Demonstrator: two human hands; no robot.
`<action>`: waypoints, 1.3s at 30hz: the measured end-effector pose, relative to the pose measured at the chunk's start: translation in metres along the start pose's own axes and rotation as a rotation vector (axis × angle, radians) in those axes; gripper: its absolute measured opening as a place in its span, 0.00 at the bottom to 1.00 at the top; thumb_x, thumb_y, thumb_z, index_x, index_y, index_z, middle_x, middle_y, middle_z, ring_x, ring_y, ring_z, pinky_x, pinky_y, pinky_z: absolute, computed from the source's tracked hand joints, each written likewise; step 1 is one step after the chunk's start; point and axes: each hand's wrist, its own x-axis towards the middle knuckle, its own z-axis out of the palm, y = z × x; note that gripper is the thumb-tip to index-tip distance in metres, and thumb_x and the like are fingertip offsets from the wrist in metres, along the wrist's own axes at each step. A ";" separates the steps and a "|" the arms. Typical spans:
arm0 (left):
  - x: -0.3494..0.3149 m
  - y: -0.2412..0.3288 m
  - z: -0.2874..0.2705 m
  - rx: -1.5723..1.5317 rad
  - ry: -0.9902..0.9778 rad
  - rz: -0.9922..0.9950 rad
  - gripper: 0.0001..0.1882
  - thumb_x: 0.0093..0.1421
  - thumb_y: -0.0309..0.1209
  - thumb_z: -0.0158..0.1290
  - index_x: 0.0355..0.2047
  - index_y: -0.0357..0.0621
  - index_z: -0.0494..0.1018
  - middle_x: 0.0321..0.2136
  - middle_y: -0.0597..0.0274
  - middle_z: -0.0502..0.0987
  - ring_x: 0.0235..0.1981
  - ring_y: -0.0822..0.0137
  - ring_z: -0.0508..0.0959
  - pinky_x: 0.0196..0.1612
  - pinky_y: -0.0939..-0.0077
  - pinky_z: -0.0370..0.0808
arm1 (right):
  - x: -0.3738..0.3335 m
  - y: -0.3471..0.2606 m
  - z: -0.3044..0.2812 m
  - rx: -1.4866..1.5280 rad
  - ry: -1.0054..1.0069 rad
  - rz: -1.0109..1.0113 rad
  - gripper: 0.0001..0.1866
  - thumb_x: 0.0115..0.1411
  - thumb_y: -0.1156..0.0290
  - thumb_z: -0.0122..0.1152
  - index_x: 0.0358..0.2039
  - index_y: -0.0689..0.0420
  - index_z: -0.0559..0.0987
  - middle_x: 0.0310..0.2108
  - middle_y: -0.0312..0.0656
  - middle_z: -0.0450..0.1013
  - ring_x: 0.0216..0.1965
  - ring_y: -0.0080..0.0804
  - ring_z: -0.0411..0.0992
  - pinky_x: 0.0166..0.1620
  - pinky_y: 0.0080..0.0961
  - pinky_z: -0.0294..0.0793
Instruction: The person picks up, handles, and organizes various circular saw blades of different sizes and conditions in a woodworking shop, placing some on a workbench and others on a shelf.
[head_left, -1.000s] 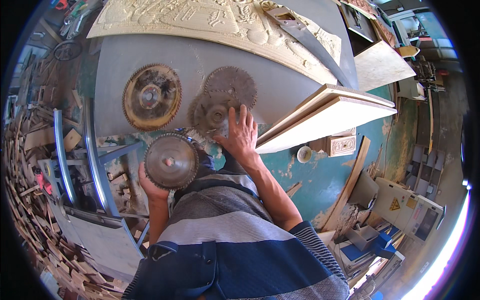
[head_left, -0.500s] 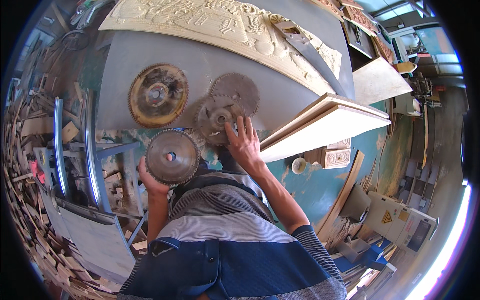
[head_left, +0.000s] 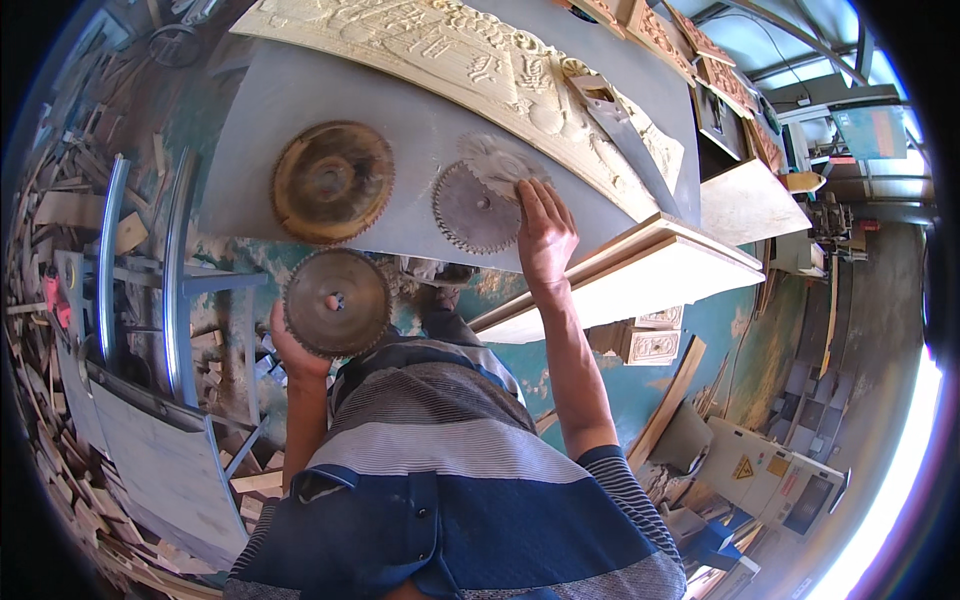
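Note:
My left hand (head_left: 298, 345) holds a round, toothed circular saw blade (head_left: 350, 285) upright off the table's near edge, a fingertip showing through its centre hole. Over the grey tabletop, my right hand (head_left: 548, 235) has its fingers bent together on the rim of a motion-blurred saw blade (head_left: 497, 160). A flat grey saw blade (head_left: 465, 215) overlaps that one, beside the fingers. Further left lies a larger, brownish-yellow saw blade (head_left: 333, 182). How the fingers grip the blurred blade's underside is hidden.
A long carved pale wood panel (head_left: 420, 45) spans the table's far side, with a handsaw (head_left: 630, 140) on it. Pale boards (head_left: 640, 285) jut out right of my right forearm. A metal-railed frame (head_left: 180, 290) stands at left, beside heaped wood scraps (head_left: 75, 440).
My right hand has moved up and right, its spread fingers now closed. The hubbed blade has shifted from the near side toward the far right. My left hand still holds its blade.

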 end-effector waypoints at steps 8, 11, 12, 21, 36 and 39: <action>-0.002 0.003 -0.017 0.003 0.060 0.037 0.32 0.73 0.50 0.36 0.64 0.39 0.69 0.61 0.50 0.73 0.61 0.50 0.73 0.67 0.51 0.68 | -0.061 -0.003 0.028 -0.080 -0.224 -0.132 0.16 0.56 0.77 0.62 0.47 0.58 0.82 0.55 0.44 0.77 0.58 0.50 0.73 0.60 0.46 0.73; -0.003 0.004 -0.020 0.006 0.070 0.030 0.31 0.73 0.50 0.36 0.63 0.38 0.69 0.61 0.50 0.74 0.61 0.50 0.74 0.66 0.52 0.68 | -0.079 -0.006 0.028 0.050 -0.404 -0.065 0.17 0.56 0.78 0.61 0.48 0.60 0.82 0.55 0.49 0.77 0.57 0.51 0.74 0.60 0.45 0.73; -0.002 0.005 -0.019 0.010 0.067 0.027 0.31 0.73 0.50 0.36 0.63 0.38 0.69 0.61 0.50 0.74 0.61 0.50 0.74 0.66 0.52 0.69 | -0.082 -0.005 0.024 0.156 -0.395 -0.059 0.17 0.55 0.80 0.62 0.47 0.61 0.82 0.52 0.51 0.78 0.54 0.52 0.76 0.58 0.45 0.75; 0.005 0.002 -0.010 0.067 0.023 0.017 0.29 0.73 0.49 0.37 0.61 0.40 0.71 0.59 0.53 0.75 0.59 0.54 0.75 0.63 0.54 0.71 | -0.084 0.008 0.029 0.232 -0.282 0.333 0.19 0.56 0.77 0.66 0.49 0.61 0.81 0.53 0.53 0.76 0.54 0.56 0.74 0.56 0.46 0.75; -0.005 -0.008 -0.006 0.026 0.053 -0.001 0.32 0.73 0.50 0.36 0.64 0.39 0.68 0.63 0.49 0.71 0.63 0.49 0.72 0.67 0.50 0.68 | -0.010 0.038 0.087 0.068 -0.529 0.397 0.35 0.50 0.59 0.71 0.59 0.57 0.77 0.59 0.53 0.71 0.59 0.58 0.67 0.62 0.46 0.68; -0.007 -0.011 -0.004 0.010 0.079 0.013 0.32 0.73 0.51 0.37 0.65 0.39 0.68 0.64 0.49 0.70 0.64 0.48 0.71 0.67 0.49 0.67 | -0.006 0.035 0.090 0.009 -0.567 0.335 0.34 0.50 0.60 0.72 0.58 0.57 0.77 0.59 0.50 0.72 0.58 0.56 0.68 0.62 0.44 0.69</action>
